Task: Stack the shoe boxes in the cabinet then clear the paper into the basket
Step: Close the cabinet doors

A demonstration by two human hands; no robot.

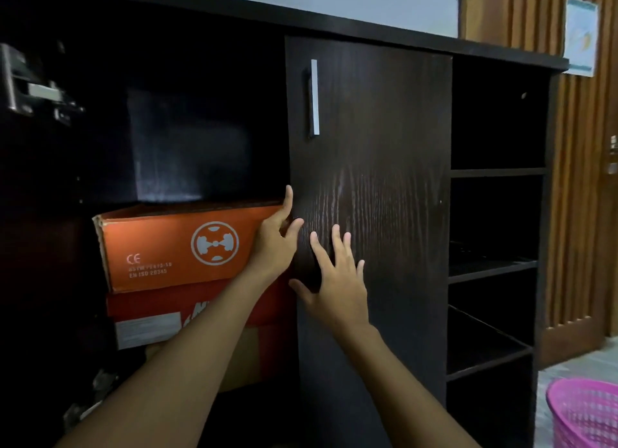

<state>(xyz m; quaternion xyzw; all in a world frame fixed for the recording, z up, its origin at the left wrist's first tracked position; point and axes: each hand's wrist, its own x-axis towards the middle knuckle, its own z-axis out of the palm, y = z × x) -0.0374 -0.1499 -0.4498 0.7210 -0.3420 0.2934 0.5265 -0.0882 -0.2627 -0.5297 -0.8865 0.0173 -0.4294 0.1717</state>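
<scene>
Centre-left in the cabinet (498, 172), the orange box (160, 247) tops a stack of 3. The left hand (276, 243) touches its right end, grip unclear; the right hand (337, 287) spreads flat against the door (384, 146).

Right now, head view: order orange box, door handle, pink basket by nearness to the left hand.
1. orange box, touched by the left hand.
2. door handle, above, on the shut door.
3. pink basket, on the floor, far right.

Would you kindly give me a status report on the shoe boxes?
Left hand on orange box end, right hand flat on closed door. It tops red box. Nothing blocking.
</scene>
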